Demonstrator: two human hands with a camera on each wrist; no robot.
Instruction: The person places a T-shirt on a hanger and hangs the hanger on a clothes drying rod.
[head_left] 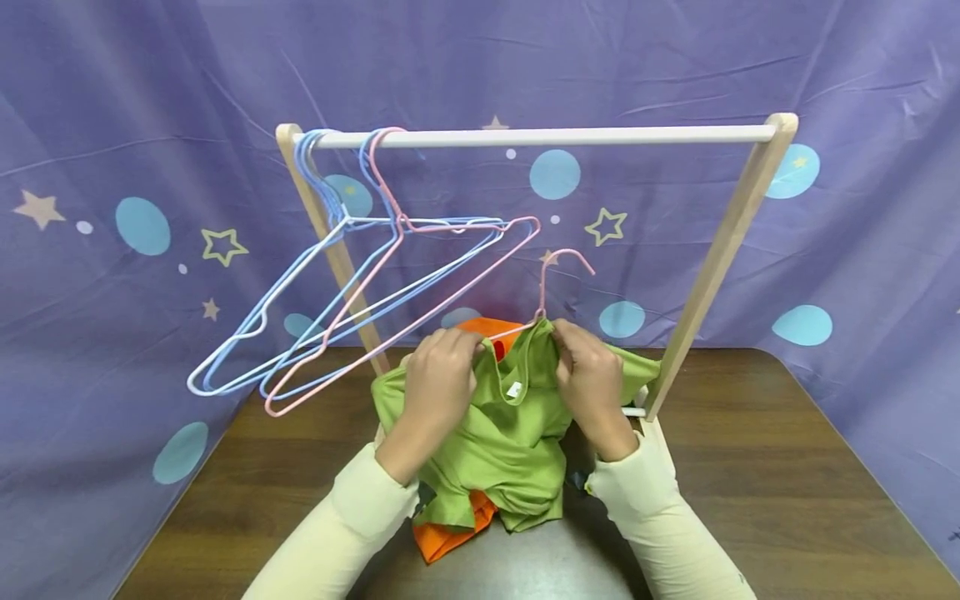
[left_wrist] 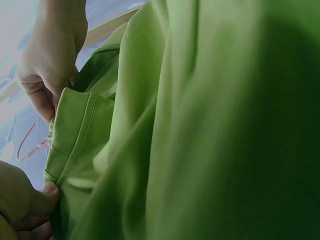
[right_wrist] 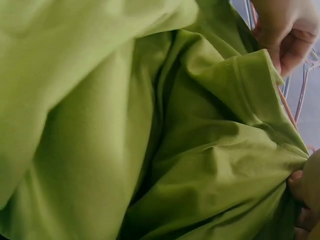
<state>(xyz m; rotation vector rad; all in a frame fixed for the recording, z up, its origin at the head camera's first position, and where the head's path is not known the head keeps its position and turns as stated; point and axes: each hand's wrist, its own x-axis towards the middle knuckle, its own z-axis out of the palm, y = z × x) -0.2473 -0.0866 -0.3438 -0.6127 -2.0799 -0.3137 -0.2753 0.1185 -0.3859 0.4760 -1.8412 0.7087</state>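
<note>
A green shirt [head_left: 495, 450] hangs between the two hands in the head view, with a small white label inside its neckline. The left hand [head_left: 442, 375] pinches the collar on one side. On the other side the right hand [head_left: 588, 375] pinches the neckline near the hook of a pink hanger [head_left: 542, 292]. That hook sticks up out of the collar, while most of the hanger is hidden in the shirt. In the left wrist view, the left thumb [left_wrist: 49, 190] presses the collar edge. The right wrist view shows the right hand [right_wrist: 306, 192] gripping the cloth.
A rack with a white rail [head_left: 540, 137] and wooden posts [head_left: 716, 267] stands behind the shirt. Several blue, white and pink hangers [head_left: 330, 333] hang at its left end. Orange cloth [head_left: 442, 542] shows below and behind the shirt on the brown table [head_left: 765, 467].
</note>
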